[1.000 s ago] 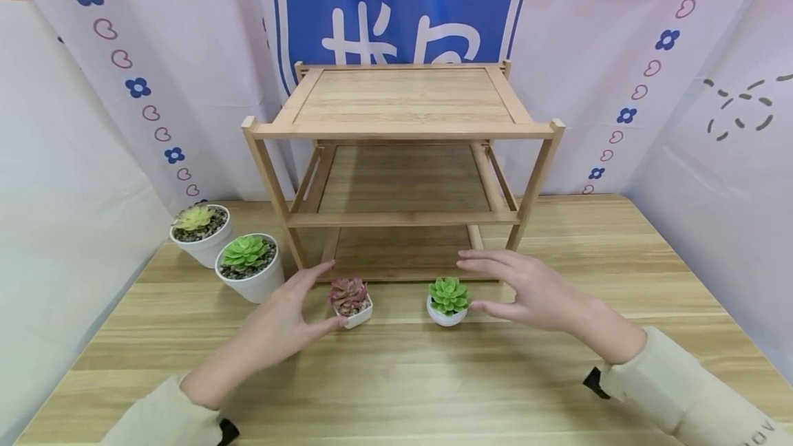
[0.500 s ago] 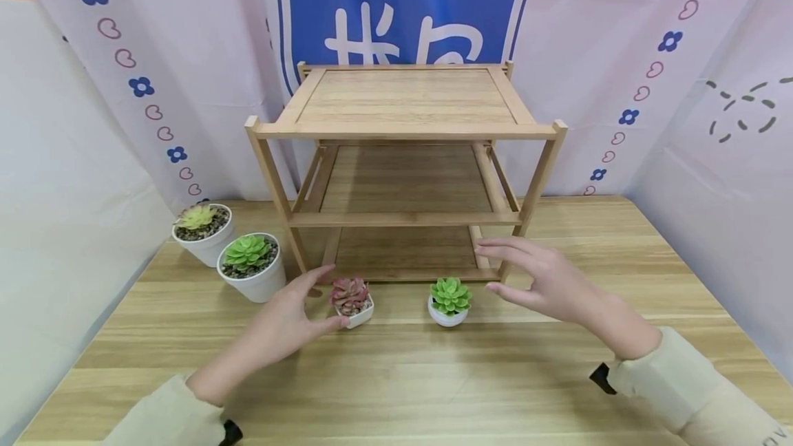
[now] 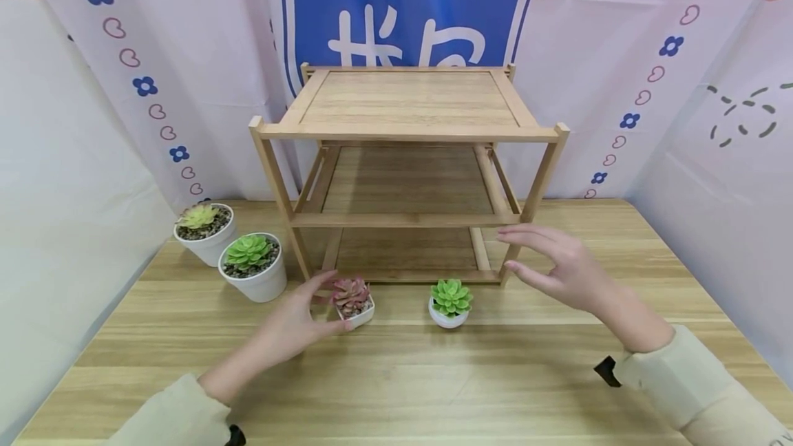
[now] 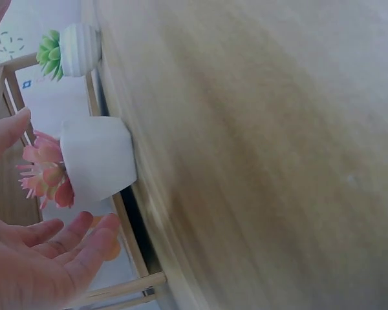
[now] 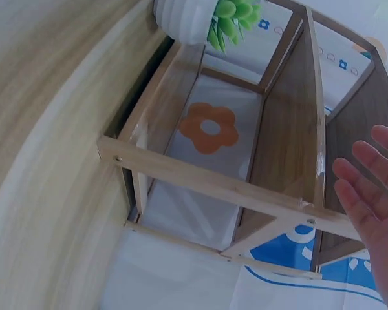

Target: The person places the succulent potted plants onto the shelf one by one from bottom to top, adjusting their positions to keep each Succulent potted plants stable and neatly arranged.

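The wooden shelf [image 3: 409,98] fills the centre; my right grip [image 3: 560,267] hangs spread, centre right; my left grip [image 3: 297,319], also spread, flanks the red succulent [image 3: 351,296], lower centre; I'd best press its white pot [image 4: 100,158] evenly, sparing the leaves [image 4: 48,171].

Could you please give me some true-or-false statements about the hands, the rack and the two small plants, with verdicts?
1. The rack has three tiers. True.
2. The left hand is beside the red succulent. True.
3. The red succulent stands on the rack. False: it stands on the table, in front of the rack.
4. The right hand is apart from the small green succulent. True.
5. The right hand grips the rack. False: it holds nothing.
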The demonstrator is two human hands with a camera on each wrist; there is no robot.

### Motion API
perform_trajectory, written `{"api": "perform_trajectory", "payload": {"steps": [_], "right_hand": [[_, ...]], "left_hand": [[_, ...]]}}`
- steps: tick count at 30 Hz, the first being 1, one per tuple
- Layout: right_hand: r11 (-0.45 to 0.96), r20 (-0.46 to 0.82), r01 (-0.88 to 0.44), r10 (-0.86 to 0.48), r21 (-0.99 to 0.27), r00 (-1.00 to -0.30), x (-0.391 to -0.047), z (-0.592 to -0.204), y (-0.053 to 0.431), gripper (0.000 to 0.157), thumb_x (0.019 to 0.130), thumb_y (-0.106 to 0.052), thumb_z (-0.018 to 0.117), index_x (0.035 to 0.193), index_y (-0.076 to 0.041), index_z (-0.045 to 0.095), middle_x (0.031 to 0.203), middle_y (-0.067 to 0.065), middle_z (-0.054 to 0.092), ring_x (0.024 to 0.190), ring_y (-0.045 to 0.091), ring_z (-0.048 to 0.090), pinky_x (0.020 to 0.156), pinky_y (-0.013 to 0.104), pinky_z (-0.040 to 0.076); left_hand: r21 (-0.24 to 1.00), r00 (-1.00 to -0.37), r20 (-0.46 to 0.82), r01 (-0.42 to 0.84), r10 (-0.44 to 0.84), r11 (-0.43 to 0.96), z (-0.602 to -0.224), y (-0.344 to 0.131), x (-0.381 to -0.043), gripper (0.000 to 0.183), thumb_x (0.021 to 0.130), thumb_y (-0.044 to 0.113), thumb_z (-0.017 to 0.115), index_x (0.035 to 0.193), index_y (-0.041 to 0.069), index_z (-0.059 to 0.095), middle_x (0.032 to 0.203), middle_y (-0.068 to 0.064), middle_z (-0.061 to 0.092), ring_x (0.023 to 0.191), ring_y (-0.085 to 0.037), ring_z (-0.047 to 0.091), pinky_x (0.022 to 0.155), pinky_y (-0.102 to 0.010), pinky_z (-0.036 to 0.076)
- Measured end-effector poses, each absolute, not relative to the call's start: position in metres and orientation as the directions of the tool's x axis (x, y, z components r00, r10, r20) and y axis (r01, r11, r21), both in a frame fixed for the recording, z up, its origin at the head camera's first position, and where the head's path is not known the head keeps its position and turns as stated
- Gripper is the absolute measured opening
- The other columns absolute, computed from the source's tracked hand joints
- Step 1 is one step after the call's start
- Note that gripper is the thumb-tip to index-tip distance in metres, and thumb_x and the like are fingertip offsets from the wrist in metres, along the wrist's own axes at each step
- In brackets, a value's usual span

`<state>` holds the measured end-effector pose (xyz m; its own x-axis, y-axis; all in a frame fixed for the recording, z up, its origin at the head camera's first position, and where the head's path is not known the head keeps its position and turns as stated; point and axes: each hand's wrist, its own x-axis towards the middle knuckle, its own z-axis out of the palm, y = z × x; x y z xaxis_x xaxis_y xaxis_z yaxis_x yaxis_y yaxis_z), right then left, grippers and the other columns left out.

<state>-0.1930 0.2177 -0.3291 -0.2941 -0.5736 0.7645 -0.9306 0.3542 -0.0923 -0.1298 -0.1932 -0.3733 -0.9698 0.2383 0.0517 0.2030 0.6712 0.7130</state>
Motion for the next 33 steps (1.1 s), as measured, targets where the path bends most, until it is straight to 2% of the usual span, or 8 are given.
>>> {"api": "perform_trajectory", "payload": {"steps": [3,8,17,25,30,33], "right_hand": [[0.344,0.799,-0.937,-0.544,-0.068,-0.257,-0.195,-0.327,0.220,0.047,0.106,-0.039,0.057,0.112,0.005,0.073,0.112,0.018,0.073,0.112,0.019,0.067,0.106,0.020,0.044],[0.345,0.825,-0.936,-0.506,-0.073,-0.251,-0.199,-0.323,0.226,0.048,0.106,-0.038,0.057,0.110,0.007,0.073,0.109,0.021,0.073,0.122,0.003,0.060,0.105,0.021,0.046],[0.354,0.882,-0.930,-0.401,-0.102,-0.250,-0.207,-0.319,0.237,0.053,0.105,-0.039,0.060,0.099,0.012,0.072,0.097,0.024,0.073,0.116,-0.001,0.062,0.099,0.018,0.048],[0.372,0.929,-0.911,-0.245,-0.175,-0.278,-0.213,-0.312,0.241,0.057,0.103,-0.042,0.062,0.092,0.013,0.072,0.089,0.024,0.073,0.094,-0.004,0.064,0.086,0.012,0.049],[0.394,0.932,-0.893,-0.188,-0.218,-0.310,-0.215,-0.309,0.244,0.050,0.103,-0.035,0.062,0.090,0.013,0.071,0.084,0.025,0.071,0.094,-0.005,0.064,0.086,0.013,0.049],[0.405,0.924,-0.875,-0.153,-0.264,-0.349,-0.218,-0.310,0.247,0.038,0.101,-0.022,0.062,0.090,0.013,0.072,0.085,0.024,0.072,0.094,-0.005,0.065,0.086,0.013,0.050]], "left_hand": [[0.731,-0.970,0.050,0.198,0.239,0.653,-0.376,-0.192,-0.130,0.093,0.077,0.031,0.091,0.150,-0.003,0.043,0.135,-0.024,0.060,0.114,-0.044,0.063,0.094,-0.058,0.053],[0.748,-0.970,0.028,0.181,0.242,0.639,-0.381,-0.191,-0.131,0.092,0.078,0.029,0.091,0.149,-0.004,0.043,0.137,-0.030,0.057,0.114,-0.044,0.063,0.095,-0.059,0.052],[0.731,-0.973,0.007,0.162,0.230,0.662,-0.384,-0.190,-0.132,0.092,0.077,0.031,0.091,0.149,-0.002,0.044,0.133,-0.030,0.059,0.114,-0.042,0.064,0.097,-0.059,0.051],[0.762,-0.975,-0.012,0.135,0.222,0.634,-0.388,-0.188,-0.133,0.100,0.075,0.028,0.092,0.152,-0.004,0.037,0.135,-0.033,0.056,0.117,-0.044,0.062,0.102,-0.059,0.048],[0.763,-0.974,-0.012,0.136,0.225,0.631,-0.389,-0.187,-0.134,0.099,0.075,0.027,0.092,0.151,-0.007,0.038,0.133,-0.032,0.058,0.115,-0.043,0.064,0.101,-0.058,0.049],[0.768,-0.973,-0.012,0.138,0.230,0.625,-0.390,-0.187,-0.135,0.097,0.075,0.026,0.092,0.148,-0.009,0.040,0.130,-0.031,0.060,0.113,-0.041,0.064,0.101,-0.055,0.050]]}}
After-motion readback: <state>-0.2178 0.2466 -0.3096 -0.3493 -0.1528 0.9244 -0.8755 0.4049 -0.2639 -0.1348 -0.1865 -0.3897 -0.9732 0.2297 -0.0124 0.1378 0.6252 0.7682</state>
